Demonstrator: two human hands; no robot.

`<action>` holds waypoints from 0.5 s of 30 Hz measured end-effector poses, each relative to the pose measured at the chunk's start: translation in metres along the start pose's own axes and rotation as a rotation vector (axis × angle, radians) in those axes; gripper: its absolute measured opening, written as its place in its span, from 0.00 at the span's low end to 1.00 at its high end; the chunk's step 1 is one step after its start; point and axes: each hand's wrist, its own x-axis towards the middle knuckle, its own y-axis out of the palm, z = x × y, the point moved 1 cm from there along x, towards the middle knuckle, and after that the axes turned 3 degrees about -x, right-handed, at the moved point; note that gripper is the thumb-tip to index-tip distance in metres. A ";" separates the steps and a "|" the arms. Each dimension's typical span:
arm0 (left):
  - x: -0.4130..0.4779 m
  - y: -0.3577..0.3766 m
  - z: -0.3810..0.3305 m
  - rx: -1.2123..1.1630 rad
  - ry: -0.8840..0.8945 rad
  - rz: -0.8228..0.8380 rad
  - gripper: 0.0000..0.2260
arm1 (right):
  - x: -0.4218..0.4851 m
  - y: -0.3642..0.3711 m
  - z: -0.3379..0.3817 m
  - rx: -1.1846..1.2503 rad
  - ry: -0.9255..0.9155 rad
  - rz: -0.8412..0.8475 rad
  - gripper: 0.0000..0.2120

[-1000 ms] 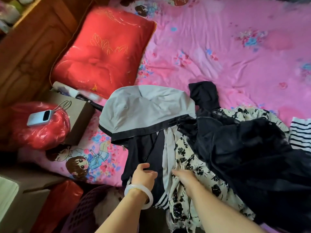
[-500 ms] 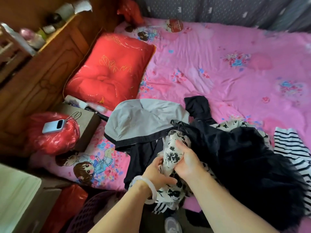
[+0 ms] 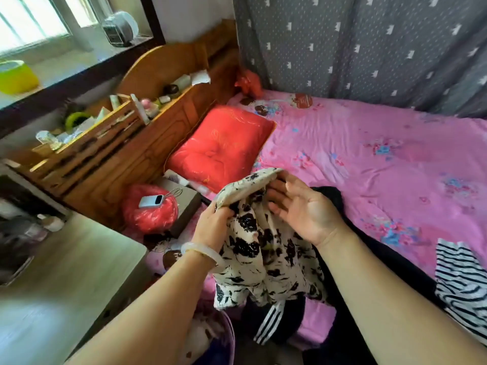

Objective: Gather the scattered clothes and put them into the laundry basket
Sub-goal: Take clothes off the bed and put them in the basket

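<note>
I hold a cream garment with black flower print [image 3: 266,248] lifted above the bed's near edge. My left hand [image 3: 213,225], with a pale bangle on the wrist, is shut on its left side. My right hand [image 3: 303,206] pinches the raised top edge with its fingertips, palm turned toward me. A dark garment [image 3: 332,204] lies on the bed behind my right hand. Dark trousers with white stripes [image 3: 271,322] hang off the bed edge below. A black-and-white striped top [image 3: 463,280] lies at the right. The purple laundry basket [image 3: 228,335] shows its rim under my left forearm.
A pink bedsheet [image 3: 382,159] covers the bed, with a red pillow [image 3: 218,146] at the wooden headboard [image 3: 147,154]. A red bag [image 3: 150,214] carries a power bank [image 3: 151,201] beside a brown box [image 3: 188,204]. A light wooden tabletop [image 3: 66,272] stands at the left.
Both hands have lifted the flower-print garment up off the pile. My view has tilted upward, so the headboard, window and curtain now show; the grey hood is hidden.
</note>
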 end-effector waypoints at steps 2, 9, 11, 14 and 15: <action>-0.012 -0.021 -0.019 -0.106 -0.075 -0.040 0.13 | -0.012 0.014 0.009 -0.059 -0.043 0.061 0.26; -0.061 -0.075 -0.058 -0.462 -0.163 -0.225 0.18 | -0.062 0.069 -0.004 -0.742 0.007 0.266 0.34; -0.066 -0.092 -0.071 -0.448 -0.089 -0.227 0.16 | -0.075 0.086 -0.017 -1.009 -0.032 0.324 0.38; -0.092 -0.114 -0.097 -0.609 -0.055 -0.202 0.07 | -0.091 0.113 -0.036 -1.303 -0.238 0.316 0.34; -0.100 -0.122 -0.106 -0.647 -0.034 -0.205 0.09 | -0.091 0.118 -0.042 -1.334 -0.275 0.302 0.29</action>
